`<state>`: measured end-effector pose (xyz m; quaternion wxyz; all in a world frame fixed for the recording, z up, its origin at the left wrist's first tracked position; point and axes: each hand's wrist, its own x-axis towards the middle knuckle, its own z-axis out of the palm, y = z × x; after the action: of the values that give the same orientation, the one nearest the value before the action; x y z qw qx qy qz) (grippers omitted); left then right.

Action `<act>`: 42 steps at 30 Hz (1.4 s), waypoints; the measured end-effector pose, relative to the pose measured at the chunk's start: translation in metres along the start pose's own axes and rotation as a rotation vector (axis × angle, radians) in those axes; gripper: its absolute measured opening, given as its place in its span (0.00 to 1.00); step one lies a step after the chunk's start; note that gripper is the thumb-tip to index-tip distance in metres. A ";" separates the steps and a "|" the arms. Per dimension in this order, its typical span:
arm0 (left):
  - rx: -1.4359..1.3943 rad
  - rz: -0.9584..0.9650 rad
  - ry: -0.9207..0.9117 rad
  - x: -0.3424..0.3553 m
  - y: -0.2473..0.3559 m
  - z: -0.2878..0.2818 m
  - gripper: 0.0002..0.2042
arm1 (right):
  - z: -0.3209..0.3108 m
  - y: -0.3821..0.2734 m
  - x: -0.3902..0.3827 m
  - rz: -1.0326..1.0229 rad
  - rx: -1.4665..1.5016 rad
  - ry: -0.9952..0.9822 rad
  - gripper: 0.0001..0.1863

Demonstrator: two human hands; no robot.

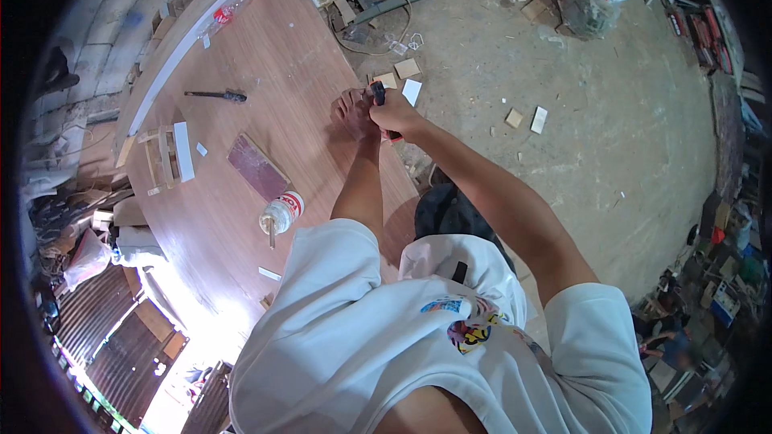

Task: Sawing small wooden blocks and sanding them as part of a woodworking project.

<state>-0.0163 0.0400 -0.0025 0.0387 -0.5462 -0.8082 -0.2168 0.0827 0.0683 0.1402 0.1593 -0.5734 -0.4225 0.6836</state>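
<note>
Wood-grain panel (301,64) is filling the left side, its edge running past the hands, concrete floor (619,169) spreading toward three o'clock. Right at that edge, a black-and-orange tool (379,93) is hiding mostly inside the right hand (394,115), its exact kind proving hard to read. Those right fingers are clamping round its middle, black end poking out at eleven o'clock, orange showing at six. Just beside, at nine, the left hand (354,115) is resting on the panel, fingers bent; whether they're gripping anything, I'm not able to tell. Outward from the hands, a white offcut (412,92) is lying at two, a maroon block (256,165) at eight; glare is washing out the panel around seven.
</note>
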 end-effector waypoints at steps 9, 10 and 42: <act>-0.078 0.009 0.034 0.003 -0.007 0.012 0.09 | -0.053 -0.091 -0.083 0.076 0.290 -0.279 0.05; -0.100 -0.033 0.041 0.003 -0.006 0.012 0.09 | -0.058 -0.092 -0.088 0.125 0.191 -0.291 0.06; -0.115 0.033 -0.005 0.006 -0.002 0.005 0.08 | -0.034 -0.041 -0.060 0.083 0.017 -0.036 0.05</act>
<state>-0.0194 0.0463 -0.0060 0.0089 -0.5614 -0.7853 -0.2609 0.1203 0.0639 0.2113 0.1279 -0.5768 -0.3953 0.7033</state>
